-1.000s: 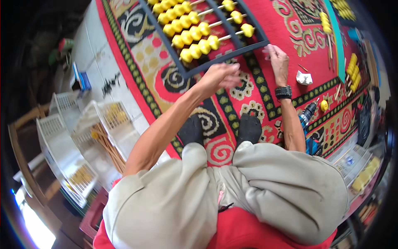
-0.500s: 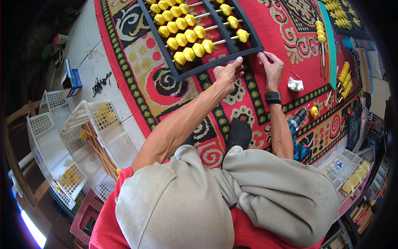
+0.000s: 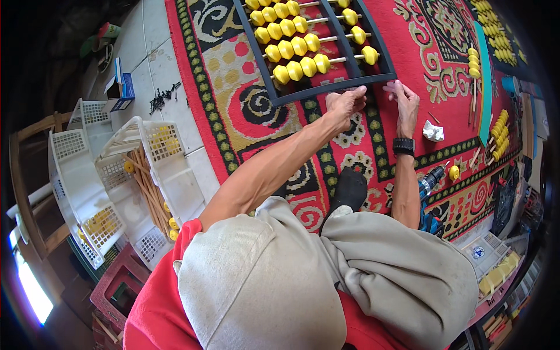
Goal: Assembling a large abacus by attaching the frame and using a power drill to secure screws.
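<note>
Left hand (image 3: pixel 345 107) by black frame (image 3: pixel 309 94), yellow beads (image 3: pixel 308 66)

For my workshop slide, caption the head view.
Bare left hand and right hand near a dark rectangular frame of yellow faceted beads on pale rods, over red patterned carpet.

Red patterned rug (image 3: pixel 402 49) over pale floor tiles (image 3: pixel 131 38), and on it there's a dark-framed abacus (image 3: pixel 312 42), a power drill (image 3: pixel 431 178), a loose yellow bead (image 3: pixel 454 172) and a white lump (image 3: pixel 433 132), maybe crumpled paper.
</note>
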A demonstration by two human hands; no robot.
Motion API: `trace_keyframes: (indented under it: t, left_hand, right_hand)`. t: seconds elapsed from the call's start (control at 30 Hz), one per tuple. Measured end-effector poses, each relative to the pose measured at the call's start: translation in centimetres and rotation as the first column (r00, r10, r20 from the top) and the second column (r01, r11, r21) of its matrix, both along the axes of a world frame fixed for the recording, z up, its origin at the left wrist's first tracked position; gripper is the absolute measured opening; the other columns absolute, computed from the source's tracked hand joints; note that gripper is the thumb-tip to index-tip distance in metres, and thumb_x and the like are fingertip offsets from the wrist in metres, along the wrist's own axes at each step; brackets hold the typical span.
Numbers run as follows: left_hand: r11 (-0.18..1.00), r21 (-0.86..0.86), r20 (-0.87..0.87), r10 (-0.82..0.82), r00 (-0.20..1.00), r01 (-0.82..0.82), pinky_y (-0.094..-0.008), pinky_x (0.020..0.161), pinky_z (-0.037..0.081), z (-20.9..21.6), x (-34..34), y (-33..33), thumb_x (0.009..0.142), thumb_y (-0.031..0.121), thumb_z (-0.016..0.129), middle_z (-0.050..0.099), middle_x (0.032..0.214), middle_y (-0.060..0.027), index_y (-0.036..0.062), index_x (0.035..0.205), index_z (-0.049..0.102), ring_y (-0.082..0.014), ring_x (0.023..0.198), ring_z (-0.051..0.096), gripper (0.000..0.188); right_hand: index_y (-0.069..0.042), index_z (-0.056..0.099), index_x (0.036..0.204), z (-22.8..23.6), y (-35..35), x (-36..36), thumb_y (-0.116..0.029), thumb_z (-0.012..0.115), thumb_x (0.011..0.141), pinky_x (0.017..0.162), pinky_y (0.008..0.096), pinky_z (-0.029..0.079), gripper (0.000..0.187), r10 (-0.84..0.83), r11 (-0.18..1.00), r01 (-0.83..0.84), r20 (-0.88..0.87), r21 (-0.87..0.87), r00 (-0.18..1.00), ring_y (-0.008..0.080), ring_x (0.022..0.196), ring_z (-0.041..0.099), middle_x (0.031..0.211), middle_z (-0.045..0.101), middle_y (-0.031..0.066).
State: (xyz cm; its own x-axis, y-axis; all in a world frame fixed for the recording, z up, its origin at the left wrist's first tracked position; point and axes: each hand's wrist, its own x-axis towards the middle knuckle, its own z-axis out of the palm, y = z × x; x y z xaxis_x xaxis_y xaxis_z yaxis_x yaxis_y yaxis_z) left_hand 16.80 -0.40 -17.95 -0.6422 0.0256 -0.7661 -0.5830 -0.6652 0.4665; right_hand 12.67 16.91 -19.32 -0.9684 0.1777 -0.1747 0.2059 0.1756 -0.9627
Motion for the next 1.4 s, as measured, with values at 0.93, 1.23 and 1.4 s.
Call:
trace_keyframes:
  t: [0.93, 1.23, 1.4]
  left_hand:
    - [0.986, 0.161, -0.034, -0.029, 0.999, 0.034, -0.0373, 0.083, 0.057, -1.8, 0.0, -0.4, 0.088, 0.012, 0.071, 0.069, 0.093, -0.0083, 0.0038, 0.098, 0.064, -0.0207, 0.088, 0.069, 0.015]
    - [0.967, 0.016, -0.159, -0.247, 0.956, 0.252, -0.0345, 0.078, 0.057, 0.5, 4.2, -3.7, 0.087, 0.026, 0.073, 0.063, 0.113, -0.0163, -0.0025, 0.114, 0.056, -0.0221, 0.095, 0.067, 0.043]
    - [0.915, -0.403, -0.037, -0.005, 0.999, -0.01, -0.0293, 0.071, 0.057, 1.6, 11.5, -13.3, 0.085, 0.028, 0.077, 0.063, 0.1, -0.0117, -0.0043, 0.112, 0.054, -0.0168, 0.078, 0.066, 0.048]
  right_hand:
    - [0.004, 0.071, 0.099, -0.3, 0.9, -0.1, -0.017, 0.069, 0.09, 0.065, 0.0214, 0.044, 0.023, -0.001, 0.987, 0.01, 0.056, -0.16, 0.998, 0.0066, 0.066, 0.055, 0.085, 0.072, 0.0103]
    - [0.004, 0.069, 0.099, -1.3, 2.4, -0.1, -0.022, 0.064, 0.095, 0.068, 0.0225, 0.047, 0.028, -0.002, 0.98, 0.013, 0.054, -0.196, 0.999, 0.0103, 0.07, 0.062, 0.086, 0.071, 0.0128]
    - [0.004, 0.063, 0.11, -1.0, 2.1, -0.9, -0.026, 0.061, 0.097, 0.072, 0.0254, 0.052, 0.033, -0.035, 0.905, 0.065, 0.078, -0.42, 0.996, 0.0108, 0.067, 0.061, 0.098, 0.07, 0.0156]
